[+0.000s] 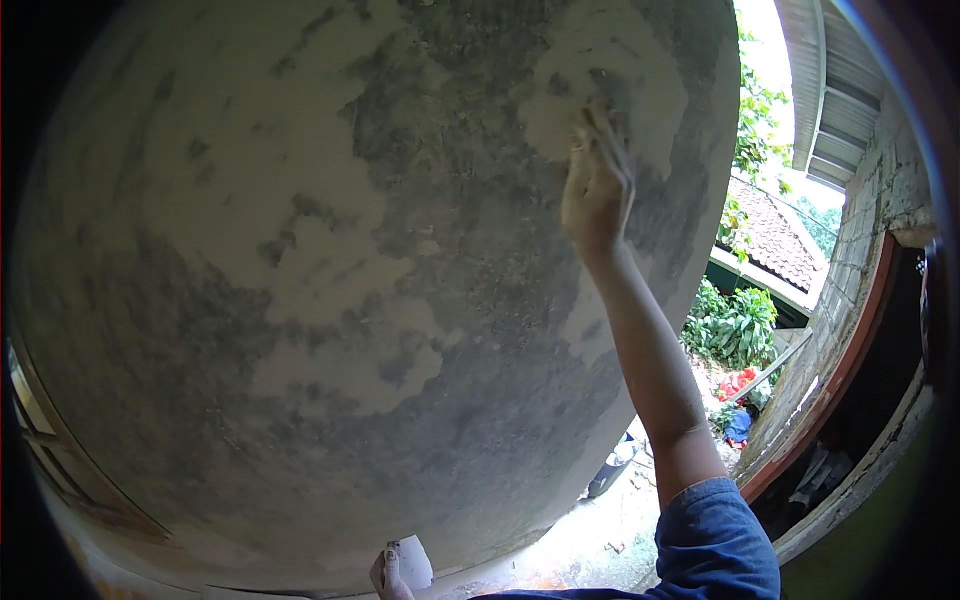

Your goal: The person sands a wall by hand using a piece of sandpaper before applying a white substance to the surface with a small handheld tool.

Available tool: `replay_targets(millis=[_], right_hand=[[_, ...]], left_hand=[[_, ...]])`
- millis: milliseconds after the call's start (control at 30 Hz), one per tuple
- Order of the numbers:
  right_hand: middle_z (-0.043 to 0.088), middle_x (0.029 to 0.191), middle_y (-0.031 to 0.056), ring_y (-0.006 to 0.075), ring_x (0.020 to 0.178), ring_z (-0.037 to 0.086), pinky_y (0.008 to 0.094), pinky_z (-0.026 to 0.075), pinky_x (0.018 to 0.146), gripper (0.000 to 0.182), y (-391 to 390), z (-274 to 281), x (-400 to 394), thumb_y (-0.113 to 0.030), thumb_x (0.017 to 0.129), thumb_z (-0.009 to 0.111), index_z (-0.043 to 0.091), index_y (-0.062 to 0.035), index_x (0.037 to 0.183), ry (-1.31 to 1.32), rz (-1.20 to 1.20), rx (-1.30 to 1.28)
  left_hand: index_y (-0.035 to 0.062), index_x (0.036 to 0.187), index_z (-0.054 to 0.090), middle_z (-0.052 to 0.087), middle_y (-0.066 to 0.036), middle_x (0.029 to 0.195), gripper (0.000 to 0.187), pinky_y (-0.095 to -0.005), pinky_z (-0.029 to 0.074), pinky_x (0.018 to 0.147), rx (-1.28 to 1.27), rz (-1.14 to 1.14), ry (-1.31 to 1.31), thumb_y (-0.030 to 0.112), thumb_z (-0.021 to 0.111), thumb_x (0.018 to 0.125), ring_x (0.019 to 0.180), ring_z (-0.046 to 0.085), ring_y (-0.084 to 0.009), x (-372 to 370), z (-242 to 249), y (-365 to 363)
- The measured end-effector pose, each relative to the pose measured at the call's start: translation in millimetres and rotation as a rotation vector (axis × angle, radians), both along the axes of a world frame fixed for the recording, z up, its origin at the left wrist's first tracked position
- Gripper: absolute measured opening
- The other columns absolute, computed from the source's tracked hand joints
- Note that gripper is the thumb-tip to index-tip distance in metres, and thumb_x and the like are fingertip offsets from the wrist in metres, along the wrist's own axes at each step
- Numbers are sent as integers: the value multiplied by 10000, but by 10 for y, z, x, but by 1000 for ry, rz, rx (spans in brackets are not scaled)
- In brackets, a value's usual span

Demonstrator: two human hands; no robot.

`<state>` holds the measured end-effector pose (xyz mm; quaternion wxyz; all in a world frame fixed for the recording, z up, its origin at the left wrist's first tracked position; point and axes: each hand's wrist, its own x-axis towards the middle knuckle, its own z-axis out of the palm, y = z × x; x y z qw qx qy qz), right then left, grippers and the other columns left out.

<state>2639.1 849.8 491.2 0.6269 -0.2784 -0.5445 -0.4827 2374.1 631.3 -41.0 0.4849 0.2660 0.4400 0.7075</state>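
Note:
My right hand (597,195) is raised against the upper right of a large grey wall (480,280) with pale, uneven patches. Its fingers are stretched upward, close together and slightly blurred, over a pale patch (650,90). I see nothing in its grip, though the palm side is partly hidden. Low at the bottom edge, my left hand (390,576) is closed on a flat white piece (414,563) with a slanted edge. The thumb lies across that piece, and the lower part of this hand is cut off by the frame.
To the right, past the wall's edge, are green plants (738,325), a tiled roof (775,230) and bright ground with scattered items. A block wall with a reddish door frame (870,340) stands at far right. A framed opening (45,440) shows at lower left.

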Motion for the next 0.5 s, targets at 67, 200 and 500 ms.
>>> replay_targets(millis=[67, 200, 500], right_hand=[[597, 1333, 48, 298, 1345, 449, 477, 321, 1145, 227, -70, -87, -109, -147, 955, 583, 682, -140, 1160, -63, 48, 3], [565, 1369, 74, 303, 1343, 451, 468, 325, 1143, 235, -138, 5, 73, -183, 959, 583, 677, -138, 1169, -178, -58, -26], [485, 1442, 110, 318, 1348, 437, 389, 330, 1136, 276, -165, -73, -206, -170, 1006, 500, 642, -127, 1239, -304, -98, -10]], left_hand=[[15, 1186, 643, 663, -67, 1097, 446, -317, 526, 813, -38, -51, -28, 384, 600, 941, 956, 636, -171, -14, 50, -28], [25, 1184, 647, 667, -61, 1079, 450, -323, 533, 793, -21, -18, -4, 395, 611, 932, 939, 641, -169, -68, -178, 31], [41, 1147, 659, 670, -57, 1043, 426, -328, 545, 750, -41, 28, 47, 401, 620, 923, 895, 650, -179, -95, -23, -33]])
